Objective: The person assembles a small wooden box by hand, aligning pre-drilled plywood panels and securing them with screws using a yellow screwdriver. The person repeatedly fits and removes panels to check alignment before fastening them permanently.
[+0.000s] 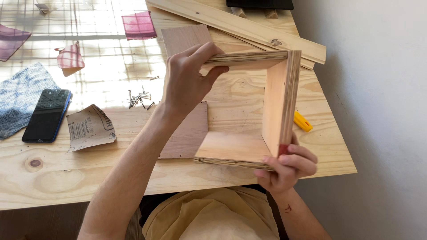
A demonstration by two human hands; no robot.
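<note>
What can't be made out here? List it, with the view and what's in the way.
Head view, the only one:
- Dark object at the top: cut off by the frame edge, kind unclear.
- Thin wood panel: its middle is hidden behind the left hand.
- Yellow tool: mostly hidden behind the plywood frame.
- Red item at the right hand: covered by the fingers.
- Screws: too small to count.

raw plywood frame (267, 106) (layered edges), matt
</note>
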